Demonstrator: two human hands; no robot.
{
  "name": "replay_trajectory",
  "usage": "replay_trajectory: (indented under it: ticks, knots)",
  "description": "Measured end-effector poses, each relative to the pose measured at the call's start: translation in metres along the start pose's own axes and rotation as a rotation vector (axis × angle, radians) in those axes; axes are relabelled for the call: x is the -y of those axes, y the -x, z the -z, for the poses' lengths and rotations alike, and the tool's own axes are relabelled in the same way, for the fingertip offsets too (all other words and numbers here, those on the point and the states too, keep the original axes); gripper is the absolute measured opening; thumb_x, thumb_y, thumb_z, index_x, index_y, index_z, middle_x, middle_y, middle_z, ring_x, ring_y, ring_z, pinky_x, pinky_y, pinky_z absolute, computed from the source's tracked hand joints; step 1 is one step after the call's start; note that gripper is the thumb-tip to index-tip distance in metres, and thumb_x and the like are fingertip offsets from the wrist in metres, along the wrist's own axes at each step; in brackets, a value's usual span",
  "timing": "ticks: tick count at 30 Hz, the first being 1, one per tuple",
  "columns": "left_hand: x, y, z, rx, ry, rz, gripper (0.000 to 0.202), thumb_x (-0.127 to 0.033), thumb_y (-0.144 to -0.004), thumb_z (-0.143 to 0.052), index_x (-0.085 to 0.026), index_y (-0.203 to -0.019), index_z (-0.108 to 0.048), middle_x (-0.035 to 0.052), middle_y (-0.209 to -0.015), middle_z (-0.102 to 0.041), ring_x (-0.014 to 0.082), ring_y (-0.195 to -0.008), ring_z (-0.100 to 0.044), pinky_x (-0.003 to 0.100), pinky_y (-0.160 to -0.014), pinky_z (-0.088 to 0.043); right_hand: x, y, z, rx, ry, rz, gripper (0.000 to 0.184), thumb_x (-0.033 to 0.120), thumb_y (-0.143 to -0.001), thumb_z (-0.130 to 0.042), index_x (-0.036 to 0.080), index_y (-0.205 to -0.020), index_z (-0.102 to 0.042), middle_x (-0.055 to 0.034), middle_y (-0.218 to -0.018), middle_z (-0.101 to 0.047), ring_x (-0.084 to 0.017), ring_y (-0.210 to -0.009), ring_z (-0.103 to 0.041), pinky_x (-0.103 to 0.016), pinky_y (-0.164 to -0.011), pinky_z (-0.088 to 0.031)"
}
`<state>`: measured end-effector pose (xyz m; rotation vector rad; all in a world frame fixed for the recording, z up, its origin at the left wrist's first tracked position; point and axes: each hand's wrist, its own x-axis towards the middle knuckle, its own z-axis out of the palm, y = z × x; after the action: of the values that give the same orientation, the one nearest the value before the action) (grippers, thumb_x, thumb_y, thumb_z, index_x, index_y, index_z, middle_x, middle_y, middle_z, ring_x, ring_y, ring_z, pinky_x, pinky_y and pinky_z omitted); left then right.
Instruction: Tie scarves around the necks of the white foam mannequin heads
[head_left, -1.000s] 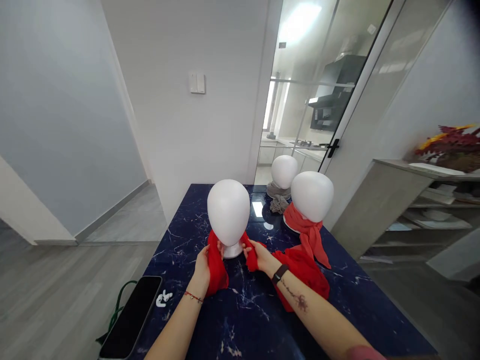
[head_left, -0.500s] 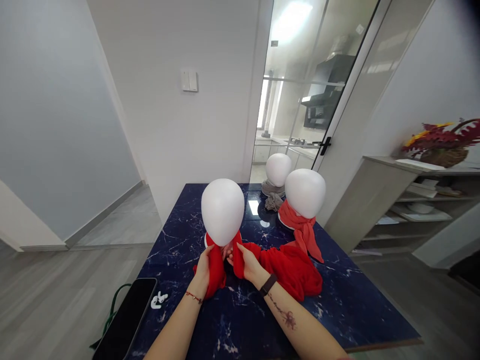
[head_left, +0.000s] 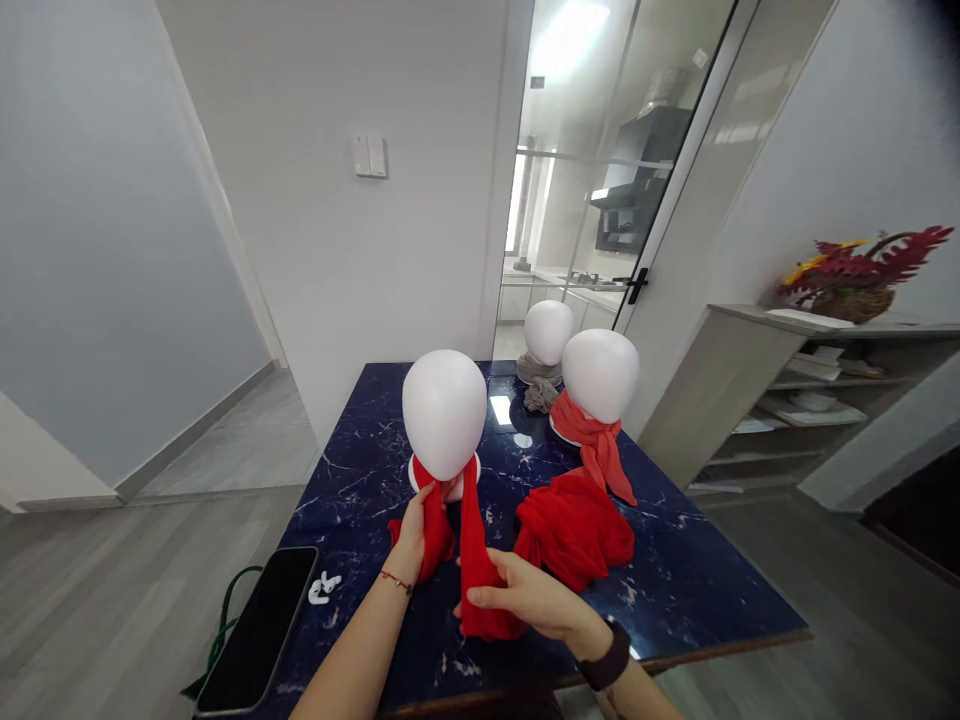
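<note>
A white mannequin head [head_left: 445,412] stands on the dark blue marbled table, with a red scarf [head_left: 474,540] round its neck. Just below the chin, my left hand [head_left: 415,528] is closed on the scarf's left side. Lower and nearer to me, my right hand [head_left: 517,592] grips the other side, thumb on top, and the cloth runs taut from the neck down to it. The long remainder of the scarf lies bunched on the table to the right. My left fingertips are partly hidden by the cloth.
Behind on the right stand a mannequin head [head_left: 600,375] with a coral scarf [head_left: 592,440] knotted on it and another head [head_left: 548,333] with a grey scarf [head_left: 540,372]. A phone [head_left: 259,630] and white earbuds [head_left: 324,587] lie at the table's left edge. Shelves [head_left: 780,400] stand at right.
My right hand has moved from the neck down and toward me, drawing its side of the red scarf out straight. My left hand stays near the neck. The view has shifted slightly.
</note>
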<state>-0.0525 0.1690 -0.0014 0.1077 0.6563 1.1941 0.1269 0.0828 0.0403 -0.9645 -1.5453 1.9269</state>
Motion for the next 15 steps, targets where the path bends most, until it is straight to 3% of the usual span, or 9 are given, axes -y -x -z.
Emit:
replay_trajectory:
  ticks: [3, 6, 9, 12, 15]
  knots:
    - [0.001, 0.003, 0.001, -0.011, -0.058, 0.021, 0.028, -0.028, -0.08, -0.055, -0.01, -0.098, -0.065, 0.005, -0.062, -0.068, 0.0161, -0.046, -0.058, 0.029, -0.055, -0.051, -0.002, -0.005, -0.026, 0.027, -0.058, 0.016, 0.055, 0.043, -0.071, -0.07, 0.013, -0.114, -0.053, -0.009, -0.096, -0.068, -0.02, -0.09, -0.062, -0.031, -0.079, -0.046]
    - [0.001, 0.007, -0.001, -0.008, -0.067, 0.026, 0.028, -0.03, -0.079, -0.055, -0.009, -0.094, -0.066, 0.0076, -0.065, -0.07, 0.0201, -0.056, -0.064, 0.032, -0.063, -0.052, -0.006, -0.012, -0.051, 0.0, -0.08, 0.05, 0.062, 0.038, -0.062, -0.077, 0.017, -0.115, -0.053, -0.0078, -0.099, -0.067, -0.019, -0.082, -0.064, -0.03, -0.074, -0.047]
    - [0.001, 0.011, -0.003, 0.004, -0.057, 0.007, 0.031, -0.033, -0.08, -0.055, -0.009, -0.098, -0.065, 0.0084, -0.072, -0.072, 0.0217, -0.063, -0.067, 0.033, -0.065, -0.053, -0.009, -0.019, -0.073, -0.009, -0.525, -0.048, 0.062, 0.04, -0.066, -0.074, 0.014, -0.116, -0.049, -0.009, -0.091, -0.068, -0.016, -0.066, -0.066, -0.026, -0.064, -0.047]
    - [0.002, 0.012, -0.003, 0.031, -0.072, 0.041, 0.038, -0.038, -0.081, -0.053, -0.009, -0.103, -0.064, 0.0093, -0.073, -0.072, 0.0241, -0.067, -0.068, 0.036, -0.067, -0.053, -0.013, -0.023, -0.09, -0.062, -0.915, -0.205, 0.042, 0.037, -0.07, -0.07, 0.009, -0.099, -0.057, -0.01, -0.079, -0.069, -0.013, -0.066, -0.066, -0.018, -0.061, -0.046]
    - [0.003, 0.01, 0.0, 0.04, -0.096, 0.049, 0.037, -0.037, -0.079, -0.055, -0.01, -0.102, -0.065, 0.0091, -0.073, -0.072, 0.0234, -0.065, -0.067, 0.035, -0.065, -0.053, -0.022, -0.023, -0.097, 0.079, -1.111, -0.262, 0.039, 0.036, -0.07, -0.071, 0.008, -0.095, -0.06, -0.01, -0.08, -0.069, -0.01, -0.066, -0.065, -0.015, -0.06, -0.045]
